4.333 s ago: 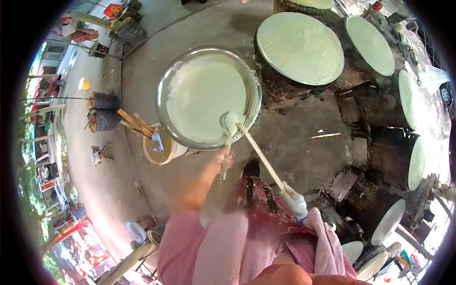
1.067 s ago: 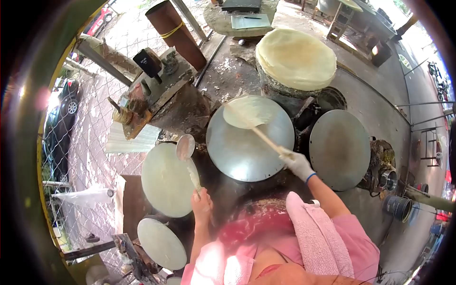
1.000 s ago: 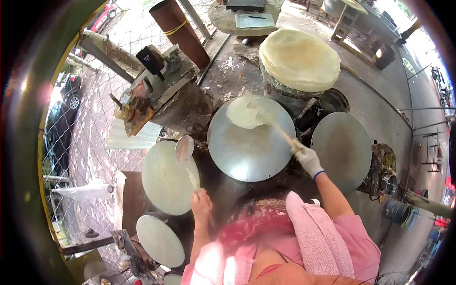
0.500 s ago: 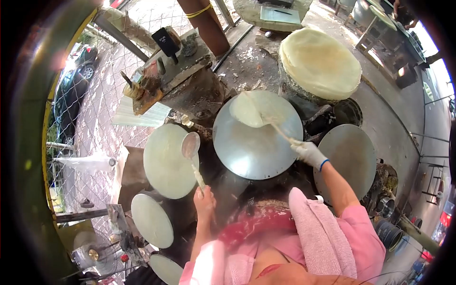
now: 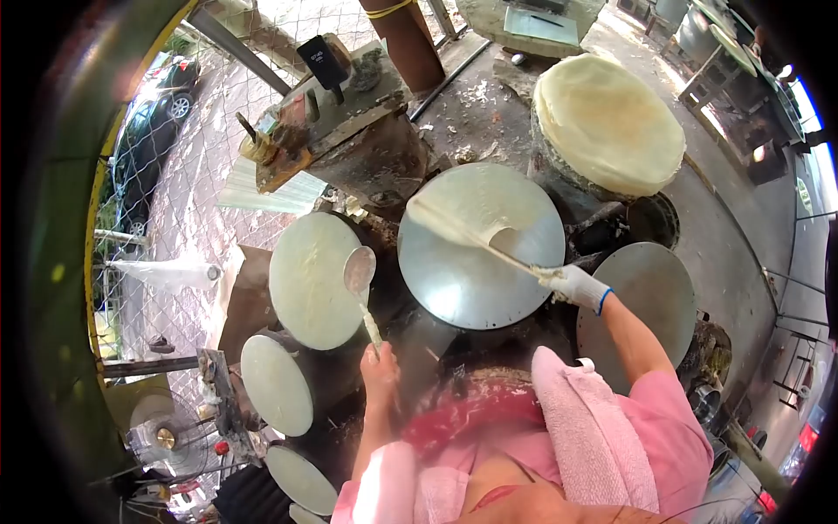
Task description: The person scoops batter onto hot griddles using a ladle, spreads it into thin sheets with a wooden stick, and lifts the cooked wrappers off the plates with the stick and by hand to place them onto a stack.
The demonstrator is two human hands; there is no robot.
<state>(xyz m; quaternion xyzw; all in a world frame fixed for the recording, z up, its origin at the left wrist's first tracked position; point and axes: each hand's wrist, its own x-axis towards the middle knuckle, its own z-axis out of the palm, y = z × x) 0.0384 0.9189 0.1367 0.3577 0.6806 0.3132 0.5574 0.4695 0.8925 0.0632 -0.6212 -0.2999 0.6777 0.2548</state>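
Note:
My left hand (image 5: 379,371) is closed around the wrapped handle of a ladle (image 5: 359,269), whose bowl hangs over the right edge of a batter-coated round griddle (image 5: 310,284). In a white glove, my right hand (image 5: 576,286) grips a long thin batter spreader (image 5: 502,255). This reaches across the middle round metal griddle (image 5: 463,293), and its far end is blurred near the upper left edge. Pale batter (image 5: 489,192) covers the upper part of that griddle, while the lower part is shiny metal.
A stack of thin pale round sheets (image 5: 611,122) stands at the back right. Another griddle (image 5: 637,306) lies below it. More coated round plates (image 5: 278,384) line the lower left. A cluttered block (image 5: 349,131) bears a phone (image 5: 322,63). Wire fencing (image 5: 192,140) runs along the left.
The spreader has swept to the left over the middle griddle, and the batter now covers a wider area. My left hand and ladle have hardly moved. The whole view has shifted slightly.

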